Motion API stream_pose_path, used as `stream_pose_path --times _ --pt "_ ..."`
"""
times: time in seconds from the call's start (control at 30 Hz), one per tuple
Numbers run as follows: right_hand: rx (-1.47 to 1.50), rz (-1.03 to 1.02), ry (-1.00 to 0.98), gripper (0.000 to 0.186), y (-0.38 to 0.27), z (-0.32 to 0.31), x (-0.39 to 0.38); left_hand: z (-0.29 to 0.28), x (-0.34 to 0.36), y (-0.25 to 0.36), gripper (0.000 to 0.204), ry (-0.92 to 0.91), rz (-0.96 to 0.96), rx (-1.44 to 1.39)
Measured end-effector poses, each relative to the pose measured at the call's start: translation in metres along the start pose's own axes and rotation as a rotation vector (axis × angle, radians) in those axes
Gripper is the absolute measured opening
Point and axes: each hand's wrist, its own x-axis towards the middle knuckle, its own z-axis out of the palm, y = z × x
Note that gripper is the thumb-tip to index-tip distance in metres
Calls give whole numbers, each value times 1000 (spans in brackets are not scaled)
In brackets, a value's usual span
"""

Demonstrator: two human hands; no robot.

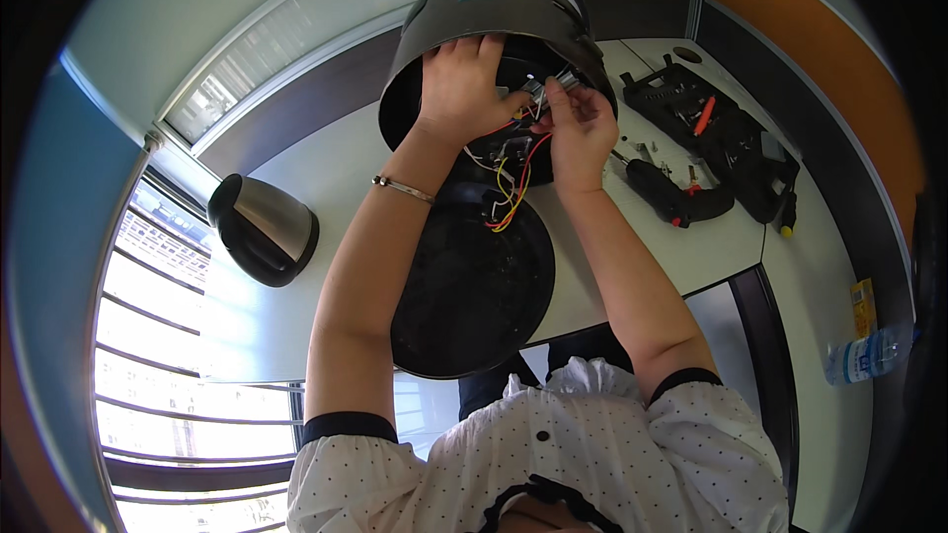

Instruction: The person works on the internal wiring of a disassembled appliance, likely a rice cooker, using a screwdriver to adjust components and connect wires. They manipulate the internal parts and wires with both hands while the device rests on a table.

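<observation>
A dark grey rounded appliance housing (474, 15) lies on its side with its open bottom toward me. My left hand (462, 89) reaches into the opening, fingers stretched up against the inside near the rim, their tips hidden. Its thumb points at a silvery metal part (563, 79) among the wires. My right hand (581, 128) pinches at that part with thumb and forefinger; what sits between them is too small to make out. Red, yellow and white wires (512, 192) hang from the housing to a round black base cover (474, 286) nearest me.
On the right lie an open black tool case (681, 104) with a red-handled tool (705, 115), a black power screwdriver (671, 192) and several loose small screws. An electric kettle (265, 229) stands at left. A water bottle (869, 357) is at far right.
</observation>
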Motion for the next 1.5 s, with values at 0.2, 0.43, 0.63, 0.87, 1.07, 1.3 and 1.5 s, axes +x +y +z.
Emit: stream_pose_path --times 0.2,0.43,0.63,0.87,1.07,1.3,1.5 --pt "-143 19 1 23 -13 1 -7 1 1 -3 82 8 18 -28" --pt "-698 -262 -29 22 -25 -7 -8 5 0 -5 80 96 67 -4" --pt "-1018 -443 -117 21 -23 -13 0 7 0 -6 79 87 58 -30" --pt "-983 69 -439 20 -64 -53 3 4 -3 -4 80 39 6 -57" --pt "-1084 503 -733 19 -57 -109 4 8 -3 -9 81 82 31 -20" --pt "-1167 541 -769 30 -44 -122 -1 7 -4 -10 80 63 41 -12" --pt "-1443 120 -915 38 -29 -131 -3 6 -2 -7 81 39 19 -17"
